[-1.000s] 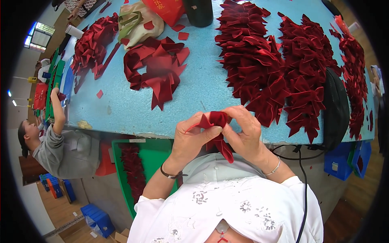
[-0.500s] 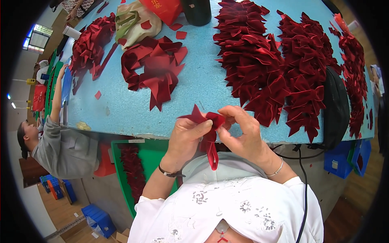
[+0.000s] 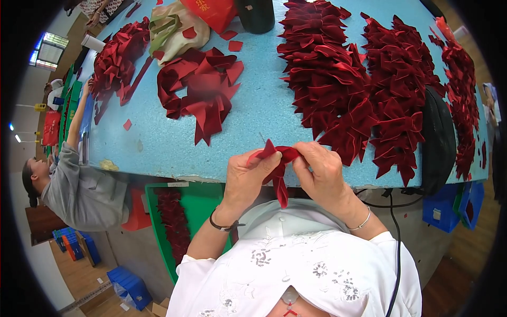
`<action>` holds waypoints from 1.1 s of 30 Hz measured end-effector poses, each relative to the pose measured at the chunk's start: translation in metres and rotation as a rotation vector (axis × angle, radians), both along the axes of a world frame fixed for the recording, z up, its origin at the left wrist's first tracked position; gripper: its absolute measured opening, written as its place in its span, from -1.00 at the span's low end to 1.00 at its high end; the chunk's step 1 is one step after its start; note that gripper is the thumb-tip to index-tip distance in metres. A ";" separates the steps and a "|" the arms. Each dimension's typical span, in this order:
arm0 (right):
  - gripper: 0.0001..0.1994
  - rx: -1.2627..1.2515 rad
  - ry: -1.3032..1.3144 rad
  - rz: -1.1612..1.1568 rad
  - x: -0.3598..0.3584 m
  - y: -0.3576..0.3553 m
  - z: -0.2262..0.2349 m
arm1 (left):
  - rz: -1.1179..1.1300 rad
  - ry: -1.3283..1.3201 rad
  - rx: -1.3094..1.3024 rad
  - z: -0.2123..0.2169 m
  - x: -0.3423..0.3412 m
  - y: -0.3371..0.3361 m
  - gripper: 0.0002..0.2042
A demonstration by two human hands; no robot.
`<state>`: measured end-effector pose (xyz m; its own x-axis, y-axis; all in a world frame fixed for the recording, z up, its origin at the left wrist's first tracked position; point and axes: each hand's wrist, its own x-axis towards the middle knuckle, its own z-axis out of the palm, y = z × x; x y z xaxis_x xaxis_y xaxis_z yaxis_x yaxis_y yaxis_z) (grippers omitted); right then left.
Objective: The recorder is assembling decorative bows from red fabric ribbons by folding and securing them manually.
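Just above the near edge of the blue table, both my hands grip one dark red velvet ribbon [image 3: 278, 179], folded with a pointed end up and a tail hanging down. My left hand [image 3: 244, 177] is closed, its thumb pressing the folds. My right hand [image 3: 325, 169] pinches the ribbon's right end between thumb and fingers. A thin needle-like sliver shows above the left fingers, too small to be sure of. Loose red ribbon strips [image 3: 203, 119] lie beyond my left hand. Long rows of finished-looking red velvet bows [image 3: 330, 87] spread beyond my right hand.
A black pouch [image 3: 438, 142] stands at the table's right front. At the back are a dark cylinder [image 3: 255, 16], a red bag [image 3: 214, 13] and a cloth bag [image 3: 177, 31]. Below the edge sits a green bin [image 3: 198, 203]. A co-worker in grey [image 3: 87, 198] is at left.
My right hand has closed in and now pinches the ribbon's right side. The ribbon's pointed end has turned upward, and the hanging tail has shifted. The co-worker's raised arm has moved slightly.
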<state>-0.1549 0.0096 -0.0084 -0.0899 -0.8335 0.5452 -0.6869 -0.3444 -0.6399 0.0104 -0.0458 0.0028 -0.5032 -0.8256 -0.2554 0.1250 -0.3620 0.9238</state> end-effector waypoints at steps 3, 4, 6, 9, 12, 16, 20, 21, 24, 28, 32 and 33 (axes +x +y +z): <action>-0.77 -0.017 -0.079 0.025 -0.001 0.000 -0.001 | -0.005 0.053 0.049 -0.001 -0.003 0.001 -0.83; -0.77 -0.019 -0.121 0.012 0.000 0.000 0.001 | -0.007 0.079 0.072 -0.001 -0.004 0.001 -0.83; -0.78 -0.023 -0.204 -0.016 0.001 -0.002 0.004 | -0.022 0.103 0.109 0.002 -0.007 0.000 -0.82; -0.79 0.123 -0.418 0.054 -0.001 -0.006 -0.003 | -0.054 0.154 0.182 0.007 -0.010 -0.002 -0.80; -0.81 0.174 -0.429 0.090 -0.003 -0.009 -0.004 | -0.063 0.072 0.153 0.011 -0.010 -0.002 -0.78; -0.85 0.112 -0.233 0.074 -0.006 -0.010 -0.009 | -0.054 0.050 0.223 0.004 -0.006 -0.004 -0.76; -0.86 0.157 -0.425 0.061 -0.002 -0.008 -0.014 | -0.104 0.065 0.366 0.002 -0.002 -0.010 -0.77; -0.86 0.241 -0.627 0.067 0.001 -0.006 -0.014 | -0.100 0.067 0.365 0.003 -0.003 -0.011 -0.77; -0.85 0.323 -0.832 0.055 0.006 -0.005 -0.017 | -0.045 0.109 0.449 0.010 -0.013 -0.012 -0.87; -0.85 0.264 -0.662 0.010 0.004 -0.012 -0.017 | -0.007 0.083 0.370 0.002 -0.010 -0.014 -0.80; -0.87 0.222 -0.335 0.039 -0.006 -0.024 -0.009 | -0.007 0.012 0.200 0.003 -0.010 -0.017 -0.82; -0.88 0.295 -0.377 0.076 -0.008 -0.025 -0.006 | -0.005 0.014 0.200 0.003 -0.010 -0.018 -0.82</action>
